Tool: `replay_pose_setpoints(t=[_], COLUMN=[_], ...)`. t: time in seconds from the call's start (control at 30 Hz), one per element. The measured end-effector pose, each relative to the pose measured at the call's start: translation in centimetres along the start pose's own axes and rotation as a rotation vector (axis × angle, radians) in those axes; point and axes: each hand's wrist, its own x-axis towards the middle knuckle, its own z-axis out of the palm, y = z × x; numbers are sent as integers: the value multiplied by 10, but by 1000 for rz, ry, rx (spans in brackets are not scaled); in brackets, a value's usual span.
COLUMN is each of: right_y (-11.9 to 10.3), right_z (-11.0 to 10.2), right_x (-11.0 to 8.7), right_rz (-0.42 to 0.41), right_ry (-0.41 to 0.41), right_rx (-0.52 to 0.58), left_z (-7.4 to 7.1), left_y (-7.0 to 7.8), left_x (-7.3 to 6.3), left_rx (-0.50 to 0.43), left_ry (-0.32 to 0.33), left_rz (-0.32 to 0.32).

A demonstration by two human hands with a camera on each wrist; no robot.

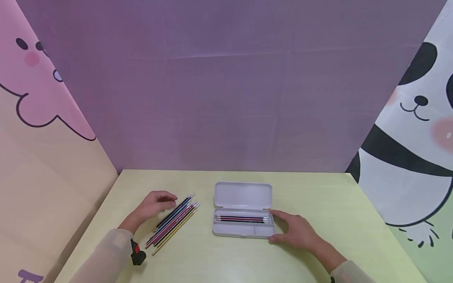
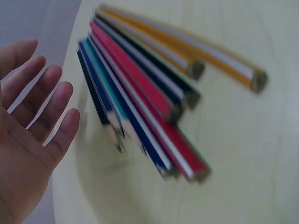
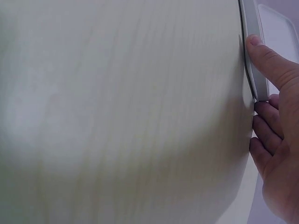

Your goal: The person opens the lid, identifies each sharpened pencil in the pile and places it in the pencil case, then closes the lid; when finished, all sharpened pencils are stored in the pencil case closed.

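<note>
My left hand is held beside a loose bundle of striped pencils at the left of the table. In the left wrist view its fingers are spread and relaxed, and no pencil is between them. Those pencils are dark blue, green, red, black and yellow, some with sharpened tips toward the camera. A white pencil case lies with its lid folded back. Several pencils rest in its rear compartment. My right hand holds the case's right end, thumb at the front corner and fingers round the end.
The pale wooden table ends at a purple backdrop. Side panels with a pink cartoon figure and a panda flank it. A small black device is at the left wrist.
</note>
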Motion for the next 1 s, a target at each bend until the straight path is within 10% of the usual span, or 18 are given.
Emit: replay_pose_setpoints(t=[0.5,1.0], right_y=[2,2], right_z=[0,1], right_x=[1,1], right_rz=[-34,-21], right_ry=[1,2], right_rx=[-9,-7], left_z=[-2,1], left_y=[-16,-19], left_x=[-6,-2], left_rx=[-81,73], left_ry=[-48,-48], left_rz=[-10,19])
